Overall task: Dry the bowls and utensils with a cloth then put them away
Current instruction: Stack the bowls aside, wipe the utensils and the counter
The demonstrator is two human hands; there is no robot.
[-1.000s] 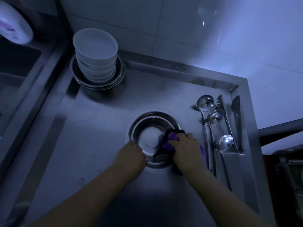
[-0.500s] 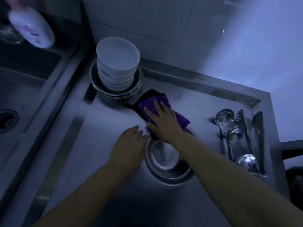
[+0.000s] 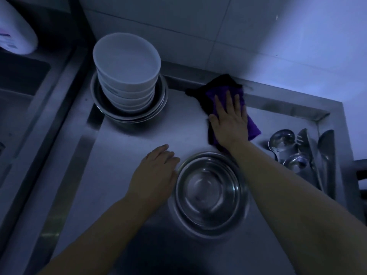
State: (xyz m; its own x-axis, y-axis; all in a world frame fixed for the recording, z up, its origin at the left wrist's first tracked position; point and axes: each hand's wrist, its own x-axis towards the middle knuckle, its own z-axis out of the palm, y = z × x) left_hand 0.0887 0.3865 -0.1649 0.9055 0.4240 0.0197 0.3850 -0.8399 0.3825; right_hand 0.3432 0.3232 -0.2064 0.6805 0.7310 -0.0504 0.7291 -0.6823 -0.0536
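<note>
While the purple cloth (image 3: pixel 228 96) was pressed flat onto the steel bench (image 3: pixel 139 139) near the back wall, the right hand (image 3: pixel 230 120) was laid over it with fingers straight and spread. A steel bowl (image 3: pixel 210 193) was seen nearer the person, just right of the left hand (image 3: pixel 156 173), which rested flat and relaxed on the bench, holding nothing. White bowls (image 3: pixel 127 62) were stacked inside metal bowls (image 3: pixel 131 114) at the back left. Spoons (image 3: pixel 282 139) and knives (image 3: pixel 327 155) were laid at the right edge.
</note>
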